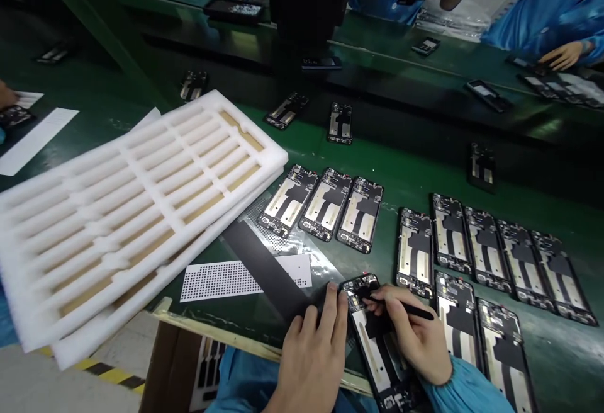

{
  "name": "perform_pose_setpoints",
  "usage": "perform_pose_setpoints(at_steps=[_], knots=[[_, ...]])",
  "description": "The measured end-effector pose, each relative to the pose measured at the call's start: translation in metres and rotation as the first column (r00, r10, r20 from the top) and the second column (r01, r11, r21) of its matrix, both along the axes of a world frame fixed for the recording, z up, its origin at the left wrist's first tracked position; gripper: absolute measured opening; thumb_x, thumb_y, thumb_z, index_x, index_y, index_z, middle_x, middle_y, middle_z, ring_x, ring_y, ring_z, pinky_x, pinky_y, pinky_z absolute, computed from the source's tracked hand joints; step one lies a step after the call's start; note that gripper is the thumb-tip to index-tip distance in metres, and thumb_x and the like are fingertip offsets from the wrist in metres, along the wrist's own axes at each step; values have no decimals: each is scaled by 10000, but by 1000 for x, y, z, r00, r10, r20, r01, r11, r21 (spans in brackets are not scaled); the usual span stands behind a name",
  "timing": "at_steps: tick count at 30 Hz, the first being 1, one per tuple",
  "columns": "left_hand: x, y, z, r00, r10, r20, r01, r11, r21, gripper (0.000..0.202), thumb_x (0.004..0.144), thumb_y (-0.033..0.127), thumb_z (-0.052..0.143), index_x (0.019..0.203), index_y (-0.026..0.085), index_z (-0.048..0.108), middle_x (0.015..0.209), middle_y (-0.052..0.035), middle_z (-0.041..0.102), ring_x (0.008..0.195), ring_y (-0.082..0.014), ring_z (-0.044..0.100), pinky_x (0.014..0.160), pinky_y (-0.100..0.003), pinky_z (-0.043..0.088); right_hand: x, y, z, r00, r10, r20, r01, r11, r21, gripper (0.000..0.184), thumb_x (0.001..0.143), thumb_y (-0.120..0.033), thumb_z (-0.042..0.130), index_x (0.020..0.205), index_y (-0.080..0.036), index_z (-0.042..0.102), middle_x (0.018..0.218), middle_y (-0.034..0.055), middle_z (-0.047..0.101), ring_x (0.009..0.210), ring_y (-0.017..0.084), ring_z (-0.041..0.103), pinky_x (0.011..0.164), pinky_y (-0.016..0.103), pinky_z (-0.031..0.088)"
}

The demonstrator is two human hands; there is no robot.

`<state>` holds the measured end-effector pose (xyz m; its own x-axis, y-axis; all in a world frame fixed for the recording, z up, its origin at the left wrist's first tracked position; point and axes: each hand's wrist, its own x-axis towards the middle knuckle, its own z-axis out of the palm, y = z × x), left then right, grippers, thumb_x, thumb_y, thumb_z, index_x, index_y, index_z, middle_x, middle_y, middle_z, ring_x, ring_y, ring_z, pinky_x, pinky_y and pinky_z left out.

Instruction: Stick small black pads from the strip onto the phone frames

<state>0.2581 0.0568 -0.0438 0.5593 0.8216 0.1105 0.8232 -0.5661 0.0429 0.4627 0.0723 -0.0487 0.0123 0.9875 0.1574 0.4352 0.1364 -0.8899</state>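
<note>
Handset body [377, 337], a black-framed rectangle with exposed circuitry and pale metallic strips, lies at five o'clock in the head view, aslant by the near edge of the glossy green tabletop [212, 317]. We judge it light and stiff, smooth enough to slide when nudged, and fragile across its bared boards and thin dark ribbons. We would take hold by the long side rims, keeping skin off the exposed face. Our bare left hand [314, 344], toward six o'clock, lies with fingers straight and nearly together, gripping nothing; their tips reach the frame's left side, though we cannot tell whether they press. Our bare right hand [419, 340] has its fingers pinched around a slim black rod-like tool [418, 310], its far end over the body's upper part.

Toward nine o'clock we see a stacked pair of thick, matte white foam trays [264, 148] with long slots, likely soft and light. Toward seven o'clock lies a flat white sheet of black dots [214, 281], crossed by a dark flat strip [264, 265]. More black handset bodies [453, 233] lie flat toward four o'clock.
</note>
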Motion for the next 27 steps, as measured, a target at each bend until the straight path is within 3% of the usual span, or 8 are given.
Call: perform_pose_setpoints(at_steps=[5,6,8,11,14,17,24,27], knots=[[6,3,-1,999,16,37,-17,1000,12,650,725,17,553,1356,142,642,1422,-85,644,777,-216,664,561,-318,613,2,-2,19,979,196,53,-201,971,130,244,939,-91,565,1043,-217,746,904,75,781,823,229,750,729,309,623],[5,3,0,999,20,43,-20,1000,11,635,728,18,547,1340,147,656,1413,-85,650,771,-211,666,559,-314,611,1,-3,24,977,203,61,-210,967,147,263,932,-86,570,1070,-221,749,930,77,784,855,236,752,762,322,623],[2,0,4,998,44,52,-44,999,7,605,760,12,534,1331,162,664,1416,-86,648,761,-198,665,573,-309,609,-5,-4,31,994,96,55,-104,982,160,277,958,-106,564,1113,-241,749,948,67,786,888,227,752,784,311,621],[-10,-6,10,993,110,47,-110,994,7,558,871,17,525,1402,168,607,1481,-81,591,817,-191,663,658,-320,612,-26,7,33,994,-106,-32,108,994,32,215,1025,-208,543,1059,-253,750,856,34,777,730,166,737,661,235,609],[-28,-8,14,983,182,-1,-182,983,-15,543,930,39,517,1457,168,550,1541,-78,527,885,-199,659,708,-328,605,-52,28,24,992,-63,-105,51,992,-113,245,1039,-314,546,968,-202,753,779,40,767,602,144,708,576,221,596],[-39,-5,15,974,218,-61,-221,974,-41,575,909,10,493,1461,166,545,1580,-75,477,893,-207,651,730,-347,609,-67,42,14,993,-36,-115,17,987,-158,311,1046,-372,529,950,-168,744,753,61,768,615,162,722,587,243,608],[-40,1,12,995,76,-71,-81,995,-64,637,862,-29,486,1449,207,562,1565,-27,501,858,-184,627,653,-300,582,-41,30,13,996,-37,-82,16,971,-240,351,1051,-421,513,945,-168,732,544,10,659,419,140,614,420,222,525],[-38,1,6,999,23,-43,-26,998,-57,636,849,2,497,1459,177,550,1557,-57,512,841,-201,618,616,-315,575,-33,24,12,996,-33,-80,11,967,-255,363,1039,-444,524,917,-179,738,535,12,645,466,167,657,441,236,540]])
